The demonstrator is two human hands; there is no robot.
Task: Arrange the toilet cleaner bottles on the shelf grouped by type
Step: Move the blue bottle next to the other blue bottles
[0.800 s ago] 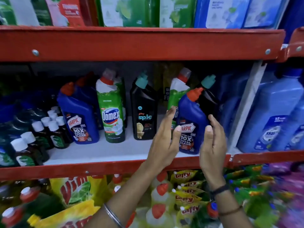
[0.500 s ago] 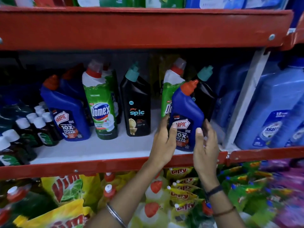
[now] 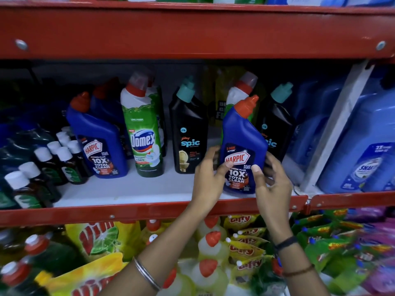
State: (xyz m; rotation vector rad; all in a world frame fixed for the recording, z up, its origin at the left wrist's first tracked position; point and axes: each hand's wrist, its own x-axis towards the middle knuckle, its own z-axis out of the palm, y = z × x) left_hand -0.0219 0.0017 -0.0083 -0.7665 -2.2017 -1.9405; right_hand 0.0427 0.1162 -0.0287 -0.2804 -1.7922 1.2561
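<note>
A blue Harpic bottle [image 3: 242, 133] with an orange cap stands near the front right of the white shelf [image 3: 128, 189]. My left hand [image 3: 208, 176] grips its left side and my right hand [image 3: 270, 178] grips its right side. Behind it stand a green Domex bottle [image 3: 240, 92] and a black Spic bottle [image 3: 276, 122], both partly hidden. Further left on the shelf stand another black Spic bottle [image 3: 189, 129], a green Domex bottle [image 3: 143, 129] and a blue Harpic bottle [image 3: 98, 137] with more blue bottles behind it.
Small dark bottles with white caps [image 3: 42, 165] crowd the shelf's left end. Large pale blue jugs [image 3: 367, 135] stand right of a white upright divider [image 3: 333, 133]. A red shelf beam [image 3: 192, 33] runs overhead. Yellow pouches and orange-capped bottles [image 3: 211, 240] fill the shelf below.
Both hands have closed further round the right Harpic bottle, thumbs now on its label. The view has shifted slightly; the bottle stays at the same spot on the shelf.
</note>
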